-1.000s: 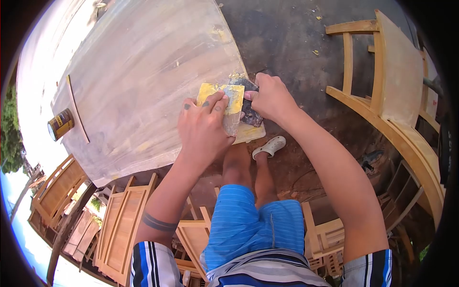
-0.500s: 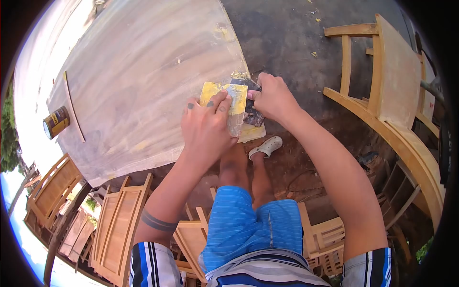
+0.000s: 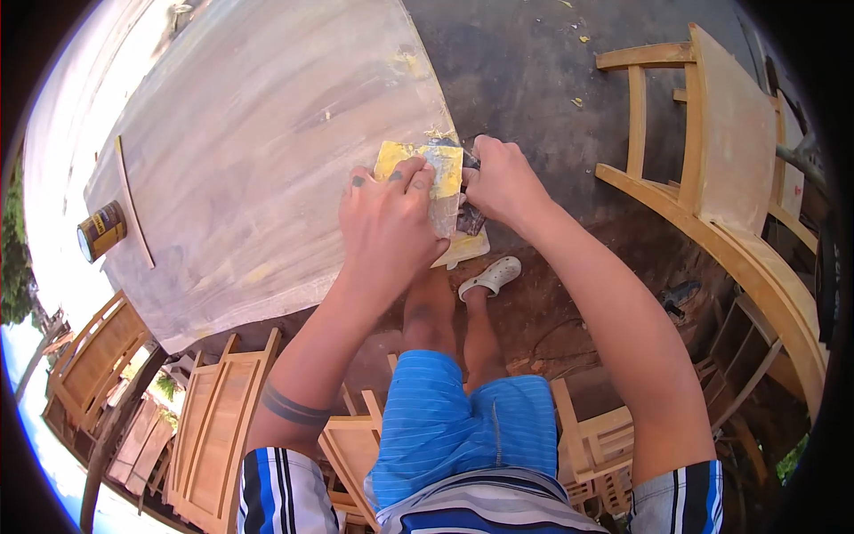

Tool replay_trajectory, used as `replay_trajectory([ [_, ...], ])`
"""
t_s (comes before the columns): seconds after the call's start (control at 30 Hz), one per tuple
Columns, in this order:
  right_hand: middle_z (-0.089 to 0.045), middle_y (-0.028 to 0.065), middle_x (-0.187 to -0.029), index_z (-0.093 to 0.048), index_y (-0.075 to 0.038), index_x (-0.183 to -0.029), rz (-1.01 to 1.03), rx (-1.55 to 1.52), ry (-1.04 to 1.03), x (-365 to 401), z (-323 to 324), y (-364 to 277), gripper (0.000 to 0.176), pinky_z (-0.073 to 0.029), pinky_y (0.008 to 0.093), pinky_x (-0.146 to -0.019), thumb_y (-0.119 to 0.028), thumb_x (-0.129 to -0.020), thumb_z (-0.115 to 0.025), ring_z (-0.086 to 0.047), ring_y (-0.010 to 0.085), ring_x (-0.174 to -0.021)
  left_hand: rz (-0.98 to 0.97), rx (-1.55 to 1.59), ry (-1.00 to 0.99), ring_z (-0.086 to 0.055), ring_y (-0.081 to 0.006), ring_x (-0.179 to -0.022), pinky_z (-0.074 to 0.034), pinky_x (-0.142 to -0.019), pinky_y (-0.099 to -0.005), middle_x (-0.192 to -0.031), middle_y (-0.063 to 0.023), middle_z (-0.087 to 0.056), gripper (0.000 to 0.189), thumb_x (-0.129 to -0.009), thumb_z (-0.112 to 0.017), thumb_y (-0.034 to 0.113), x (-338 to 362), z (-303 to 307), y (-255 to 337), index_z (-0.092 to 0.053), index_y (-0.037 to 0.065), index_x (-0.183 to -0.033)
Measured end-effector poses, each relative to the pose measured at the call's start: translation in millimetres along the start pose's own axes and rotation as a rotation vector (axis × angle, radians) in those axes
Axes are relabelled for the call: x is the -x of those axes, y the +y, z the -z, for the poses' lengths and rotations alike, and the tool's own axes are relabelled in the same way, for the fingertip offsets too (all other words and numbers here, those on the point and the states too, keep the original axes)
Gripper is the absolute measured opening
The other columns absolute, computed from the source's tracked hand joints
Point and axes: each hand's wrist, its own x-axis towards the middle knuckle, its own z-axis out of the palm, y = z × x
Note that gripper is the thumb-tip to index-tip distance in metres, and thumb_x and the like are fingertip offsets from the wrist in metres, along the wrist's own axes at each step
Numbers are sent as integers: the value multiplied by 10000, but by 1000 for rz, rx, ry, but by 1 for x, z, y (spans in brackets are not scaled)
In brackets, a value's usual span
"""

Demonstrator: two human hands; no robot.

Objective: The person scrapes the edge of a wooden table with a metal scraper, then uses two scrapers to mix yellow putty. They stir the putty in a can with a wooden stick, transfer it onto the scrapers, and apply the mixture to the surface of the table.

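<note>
My left hand [image 3: 391, 214] grips a clear plastic putty spreader [image 3: 447, 178] smeared with yellow filler, its fingers pressed on the upper face. Close against the spreader's right edge, my right hand [image 3: 505, 182] is closed on a dark, stained flat piece [image 3: 471, 219]. Much of that piece is hidden behind the spreader and my fingers, and I cannot tell its exact kind. Both hands are over the right edge of a large pale wooden board [image 3: 258, 178]. Bits of yellow filler [image 3: 438, 135] show just beyond the spreader.
On the board's left side stand an open can [image 3: 102, 231] and a thin wooden strip [image 3: 134, 203]. A wooden chair [image 3: 712, 151] is at the right. Wooden panels [image 3: 218, 427] and further chair frames [image 3: 592, 445] surround my legs. Yellow scraps dot the dark floor [image 3: 525, 80].
The dark piece in my right hand has turned and shows less beside the spreader. My left hand keeps hold of the spreader, nearly in place. The whole view has shifted slightly.
</note>
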Motion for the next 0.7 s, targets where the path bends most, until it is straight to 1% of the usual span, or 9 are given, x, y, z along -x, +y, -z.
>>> replay_trajectory([
  [0.1,-659,297,-999,-608,72,-964,7,-82,-44,4,7,-3,345,-524,477,-840,-210,-823,-746,-636,452,-1012,32,-19,-11,-604,-322,-858,-502,-760,-392,-1124,-9,-686,487,-589,-819,184,-12,0,7,-716,77,-1052],
  [0.2,-657,305,-991,-604,75,-972,-27,-35,-32,5,6,-5,351,-520,481,-844,-214,-831,-744,-636,456,-1011,13,-10,-31,-602,-326,-857,-505,-763,-393,-1126,5,-682,484,-592,-817,186,3,3,-1,-716,83,-1055],
  [0.27,-655,310,-977,-601,76,-967,-18,-73,-29,4,5,-4,366,-519,483,-840,-226,-827,-752,-641,455,-997,39,-10,-26,-603,-322,-860,-505,-760,-390,-1134,14,-678,495,-596,-814,187,-12,2,3,-712,88,-1070],
  [0.33,-655,311,-962,-600,75,-954,5,-123,-25,5,6,-3,364,-521,485,-830,-228,-825,-755,-644,455,-984,56,-8,-25,-604,-319,-859,-504,-757,-387,-1138,20,-677,497,-601,-811,187,-10,1,4,-710,90,-1078],
  [0.43,-659,306,-929,-594,77,-924,-4,-48,-9,4,4,-2,348,-526,481,-807,-212,-817,-756,-650,453,-959,44,-12,10,-604,-317,-845,-502,-747,-382,-1130,19,-680,485,-607,-808,186,-6,0,1,-713,88,-1072],
  [0.53,-659,306,-905,-590,76,-904,36,-64,28,3,1,0,343,-528,481,-793,-205,-811,-762,-653,453,-943,59,9,26,-602,-318,-817,-501,-730,-379,-1109,13,-687,466,-613,-806,186,-7,1,3,-717,84,-1058],
  [0.6,-659,303,-910,-590,75,-907,38,-59,12,5,3,0,347,-526,483,-795,-209,-812,-764,-652,453,-945,48,26,39,-598,-319,-796,-504,-723,-382,-1096,12,-690,455,-619,-805,188,-16,-1,2,-718,81,-1053],
  [0.7,-659,301,-918,-590,75,-912,14,-60,-12,2,8,-3,359,-525,487,-795,-220,-814,-768,-651,453,-947,53,16,14,-600,-320,-791,-510,-721,-387,-1094,10,-690,461,-627,-809,197,-1,1,0,-715,76,-1062],
])
